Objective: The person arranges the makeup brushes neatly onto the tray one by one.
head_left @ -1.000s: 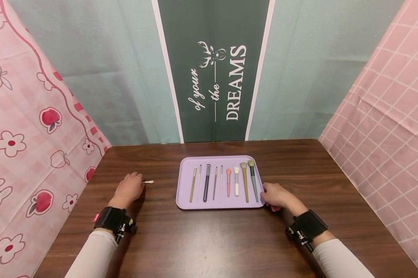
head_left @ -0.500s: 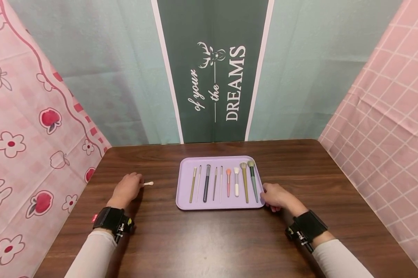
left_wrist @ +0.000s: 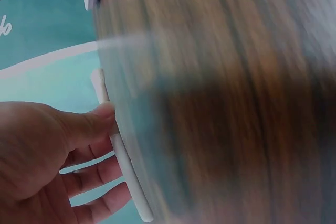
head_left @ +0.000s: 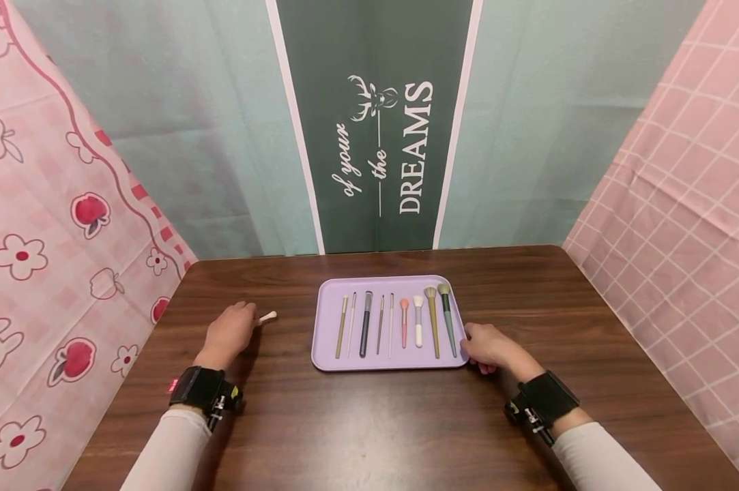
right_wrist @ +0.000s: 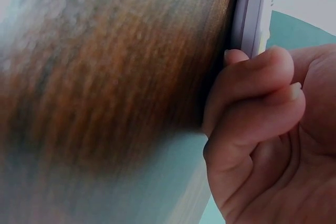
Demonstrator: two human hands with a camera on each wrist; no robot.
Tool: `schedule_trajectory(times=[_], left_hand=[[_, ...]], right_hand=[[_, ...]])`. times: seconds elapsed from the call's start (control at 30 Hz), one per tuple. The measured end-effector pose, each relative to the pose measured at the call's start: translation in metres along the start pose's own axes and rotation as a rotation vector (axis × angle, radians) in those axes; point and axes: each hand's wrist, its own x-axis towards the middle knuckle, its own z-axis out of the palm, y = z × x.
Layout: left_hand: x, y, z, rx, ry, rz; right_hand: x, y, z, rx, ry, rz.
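Note:
In the head view my left hand (head_left: 230, 332) is over the left part of the table. Its thumb and fingers pinch a slim makeup brush with a pale handle (left_wrist: 128, 174); the brush's whitish tip (head_left: 269, 317) pokes out to the right. At the middle lies a lilac tray (head_left: 326, 327) with several makeup brushes side by side, among them a dark one (head_left: 365, 327), a coral one (head_left: 404, 320) and a green one (head_left: 447, 320). My right hand (head_left: 490, 346) grips the tray's lower right corner, its fingers curled under the rim in the right wrist view.
The dark wood table (head_left: 369, 423) reaches back to a teal and green curtain (head_left: 381, 232). Pink patterned cloth (head_left: 80, 286) hangs along the left side, and a pink checked cloth (head_left: 682, 239) along the right.
My left hand has shifted slightly to the right with the makeup brush, whose tip now points a little more upward. My right hand and the tray have stayed in place.

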Motion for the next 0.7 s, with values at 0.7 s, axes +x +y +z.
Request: schedule_trajectory(times=[0.7], left_hand=[[0.008,0.028,-0.002,-0.019,-0.053,-0.040]], right_hand=[[-0.001,0.000,0.001,0.007,0.009,0.007]])
